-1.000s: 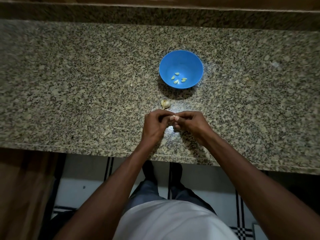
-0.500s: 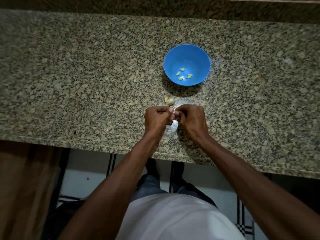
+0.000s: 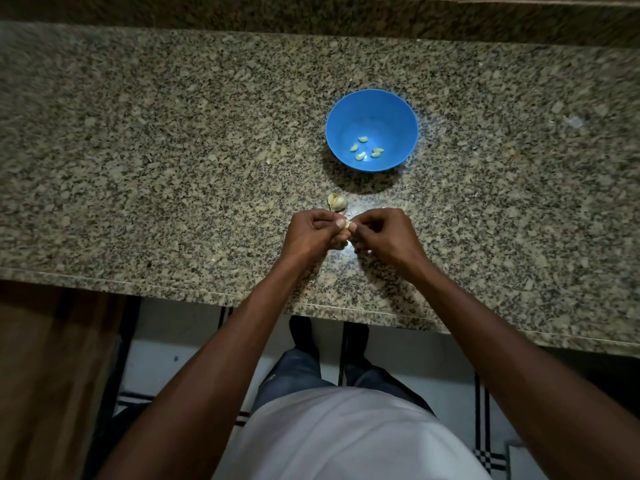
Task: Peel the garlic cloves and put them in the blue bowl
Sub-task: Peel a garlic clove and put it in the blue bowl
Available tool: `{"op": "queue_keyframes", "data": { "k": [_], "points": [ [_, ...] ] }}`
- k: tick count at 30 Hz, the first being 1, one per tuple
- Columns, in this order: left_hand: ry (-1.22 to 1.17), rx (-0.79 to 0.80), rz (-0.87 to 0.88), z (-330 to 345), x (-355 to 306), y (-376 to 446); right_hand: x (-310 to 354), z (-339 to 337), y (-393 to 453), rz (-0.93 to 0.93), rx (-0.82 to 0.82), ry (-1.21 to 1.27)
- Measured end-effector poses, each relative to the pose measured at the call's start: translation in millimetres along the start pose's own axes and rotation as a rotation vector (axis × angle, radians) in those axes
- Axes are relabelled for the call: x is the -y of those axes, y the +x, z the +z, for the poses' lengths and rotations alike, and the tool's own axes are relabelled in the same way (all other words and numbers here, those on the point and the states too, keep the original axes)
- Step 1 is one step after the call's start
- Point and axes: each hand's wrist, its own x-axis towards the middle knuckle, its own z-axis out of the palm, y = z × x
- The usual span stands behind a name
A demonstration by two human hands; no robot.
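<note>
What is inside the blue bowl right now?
Four peeled garlic cloves lie on the bottom of the blue bowl, nothing else. No part of its inside is covered from this view.

Worktop (image 3: 138,150): speckled granite, spanning the full width, with a raised back strip (image 3: 311,15) of the same stone along its far edge. Below the near edge: white floor tiles (image 3: 180,334) with dark lines. A brown wooden panel (image 3: 45,375) stands at lower left.
</note>
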Motion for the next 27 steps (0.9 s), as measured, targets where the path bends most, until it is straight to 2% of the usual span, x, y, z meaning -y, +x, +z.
{"op": "queue_keyframes", "data": {
  "k": [5, 17, 27],
  "points": [
    [0.018, 0.013, 0.019, 0.3, -1.9, -1.1, -3.4, -6.2, 2.1, 0.077, 0.082, 0.231],
    [-0.009, -0.005, -0.040, -2.3, 1.3, -2.0, 2.4, -9.9, 4.9, 0.031, 0.140, 0.138],
    [0.074, -0.032, 0.026, -5.2, -0.4, -7.3, -0.9, -2.4, 3.1, 0.009, 0.133, 0.180]
  ]
}}
